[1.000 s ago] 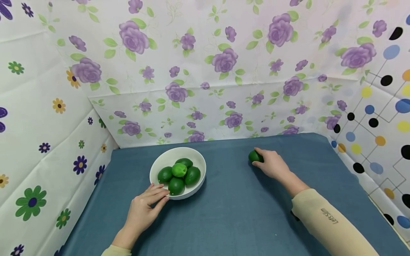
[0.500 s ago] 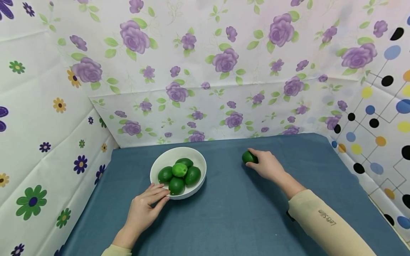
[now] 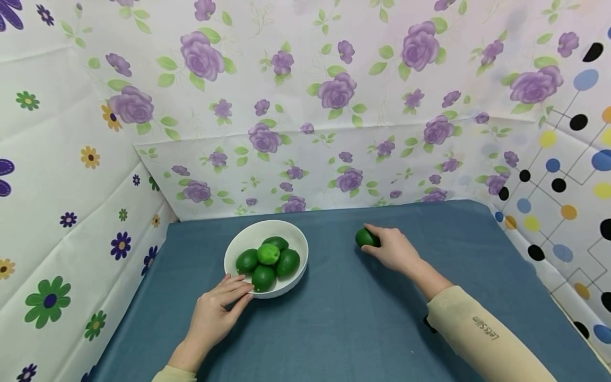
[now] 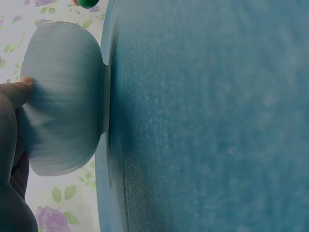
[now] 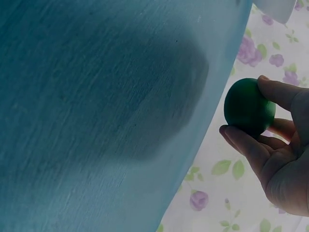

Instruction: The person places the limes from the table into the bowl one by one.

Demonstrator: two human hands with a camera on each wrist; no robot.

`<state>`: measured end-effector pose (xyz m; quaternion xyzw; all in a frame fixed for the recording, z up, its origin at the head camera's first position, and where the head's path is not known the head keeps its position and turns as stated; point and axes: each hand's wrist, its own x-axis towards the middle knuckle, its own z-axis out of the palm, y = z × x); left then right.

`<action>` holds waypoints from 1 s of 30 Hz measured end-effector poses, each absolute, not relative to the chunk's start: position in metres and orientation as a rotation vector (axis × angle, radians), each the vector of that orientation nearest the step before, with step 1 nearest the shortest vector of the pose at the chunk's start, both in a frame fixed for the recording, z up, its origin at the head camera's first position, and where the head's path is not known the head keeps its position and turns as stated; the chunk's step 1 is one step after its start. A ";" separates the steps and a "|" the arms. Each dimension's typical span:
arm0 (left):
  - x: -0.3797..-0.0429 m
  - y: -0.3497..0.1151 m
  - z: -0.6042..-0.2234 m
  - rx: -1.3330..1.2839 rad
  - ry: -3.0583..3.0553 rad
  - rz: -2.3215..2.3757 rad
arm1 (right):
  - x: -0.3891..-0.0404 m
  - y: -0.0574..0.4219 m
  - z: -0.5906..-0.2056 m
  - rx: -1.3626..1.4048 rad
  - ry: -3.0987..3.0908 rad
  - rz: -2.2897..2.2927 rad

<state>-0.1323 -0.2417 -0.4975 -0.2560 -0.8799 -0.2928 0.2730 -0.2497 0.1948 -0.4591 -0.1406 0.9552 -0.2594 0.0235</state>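
A white bowl (image 3: pixel 291 286) stands on the left half of the table, with several green limes (image 3: pixel 268 254) heaped in it. My left hand (image 3: pixel 215 318) pinches its near-left rim, fingers over the edge and thumb (image 4: pixel 21 89) against the outer wall. To the right of the bowl, my right hand (image 3: pixel 397 250) grips another dark green lime (image 3: pixel 366 238) between thumb and fingertips. In the right wrist view this lime (image 5: pixel 247 107) appears held up off the tabletop, with the other fingers behind it.
A blue cloth (image 3: pixel 324 329) covers the table. Floral sheeting (image 3: pixel 305 106) hangs behind it, with a flower-patterned sheet (image 3: pixel 57 185) on the left and a dotted sheet (image 3: pixel 563 212) on the right.
My right hand has moved left with the lime, slightly nearer the bowl. The left hand and the bowl have stayed in place.
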 end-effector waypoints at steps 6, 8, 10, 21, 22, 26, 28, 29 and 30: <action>-0.132 -0.242 -0.498 -0.691 -2.361 -0.791 | -0.249 0.191 -0.458 -0.463 2.960 -0.817; -0.132 -0.241 -0.498 -0.693 -2.360 -0.790 | -0.249 0.190 -0.458 -0.466 2.957 -0.822; -0.132 -0.241 -0.498 -0.694 -2.359 -0.789 | -0.249 0.190 -0.459 -0.469 2.953 -0.823; -0.132 -0.241 -0.498 -0.690 -2.362 -0.790 | -0.248 0.187 -0.460 -0.483 2.952 -0.816; -0.132 -0.241 -0.498 -0.691 -2.362 -0.790 | -0.248 0.187 -0.460 -0.481 2.952 -0.815; -0.132 -0.241 -0.498 -0.690 -2.366 -0.788 | -0.248 0.187 -0.461 -0.470 2.946 -0.818; -0.132 -0.241 -0.498 -0.687 -2.369 -0.786 | -0.248 0.187 -0.461 -0.469 2.941 -0.821; -0.132 -0.241 -0.498 -0.686 -2.370 -0.784 | -0.248 0.187 -0.461 -0.469 2.939 -0.822; -0.132 -0.241 -0.498 -0.685 -2.371 -0.784 | -0.248 0.187 -0.461 -0.467 2.939 -0.824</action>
